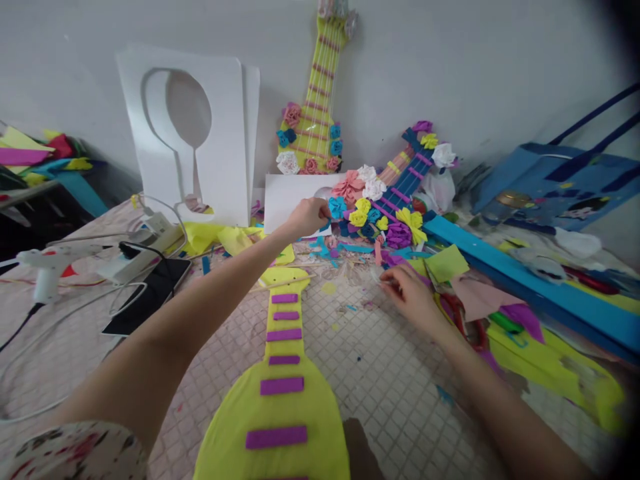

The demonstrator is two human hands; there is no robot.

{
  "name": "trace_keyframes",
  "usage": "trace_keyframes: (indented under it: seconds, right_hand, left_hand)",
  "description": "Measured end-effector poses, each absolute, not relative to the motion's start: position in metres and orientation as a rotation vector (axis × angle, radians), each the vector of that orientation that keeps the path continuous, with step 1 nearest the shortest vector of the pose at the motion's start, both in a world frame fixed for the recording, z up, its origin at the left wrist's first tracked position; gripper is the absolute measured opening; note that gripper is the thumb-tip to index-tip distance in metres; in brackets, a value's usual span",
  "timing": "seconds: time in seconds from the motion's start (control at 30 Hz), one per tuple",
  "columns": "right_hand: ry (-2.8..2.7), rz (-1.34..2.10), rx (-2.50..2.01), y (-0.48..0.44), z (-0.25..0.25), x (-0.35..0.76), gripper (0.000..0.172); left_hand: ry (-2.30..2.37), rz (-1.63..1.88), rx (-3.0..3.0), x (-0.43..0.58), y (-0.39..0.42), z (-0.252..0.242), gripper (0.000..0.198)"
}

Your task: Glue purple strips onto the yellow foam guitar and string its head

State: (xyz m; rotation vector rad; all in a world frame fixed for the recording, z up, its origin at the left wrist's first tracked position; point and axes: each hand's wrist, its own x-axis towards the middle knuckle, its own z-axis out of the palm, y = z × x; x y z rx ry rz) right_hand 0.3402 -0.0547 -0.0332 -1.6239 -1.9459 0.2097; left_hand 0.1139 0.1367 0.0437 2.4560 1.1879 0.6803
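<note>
My left hand [311,217] reaches to the middle with its fingers closed in a pinch. Its fingertips are right beside a blue paper flower [337,208], and what they hold is hidden. My right hand [411,293] is low over the table, fingers curled together; something small and pale shows at the tips, too faint to name. Below and between my arms lies a yellow paper-covered guitar shape [280,407] with purple strips across its neck and body. A thin stick [287,281] lies across its head.
A flower-covered blue guitar [400,193] and a yellow stringed one [315,113] lean at the wall, beside white cut-out boards [220,133]. A glue gun [47,270], power strip [135,257] and cables lie left. Scissors [463,317], paper scraps and a blue bag [565,180] are right.
</note>
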Motion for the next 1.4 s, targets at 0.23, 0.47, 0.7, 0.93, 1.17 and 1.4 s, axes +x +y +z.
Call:
trace_keyframes:
  seconds: [0.23, 0.47, 0.7, 0.93, 1.17, 1.4]
  right_hand:
    - [-2.190, 0.010, -1.743, -0.062, -0.042, 0.326, 0.012]
    - [-2.017, -0.230, -1.920, -0.053, -0.032, 0.342, 0.017]
    - [-2.064, -0.324, -2.052, -0.022, -0.029, 0.345, 0.024]
    - [-2.058, -0.306, -2.152, 0.014, -0.002, 0.374, 0.028]
    - [-2.250, -0.133, -2.101, 0.009, 0.014, 0.405, 0.033]
    - [-2.367, -0.059, -2.090, 0.001, -0.008, 0.394, 0.029]
  left_hand:
    - [1.226, 0.432, 2.556, 0.105, 0.129, 0.035, 0.031]
    - [1.366, 0.117, 2.596, 0.080, 0.111, 0.003, 0.015]
    - [1.313, 0.126, 2.629, 0.079, 0.104, 0.005, 0.017]
    - [1.169, 0.295, 2.686, 0.080, 0.086, 0.013, 0.021]
    - [1.054, 0.405, 2.669, 0.067, 0.060, 0.016, 0.020]
    - [0.973, 0.412, 2.748, 0.071, 0.027, 0.019, 0.017]
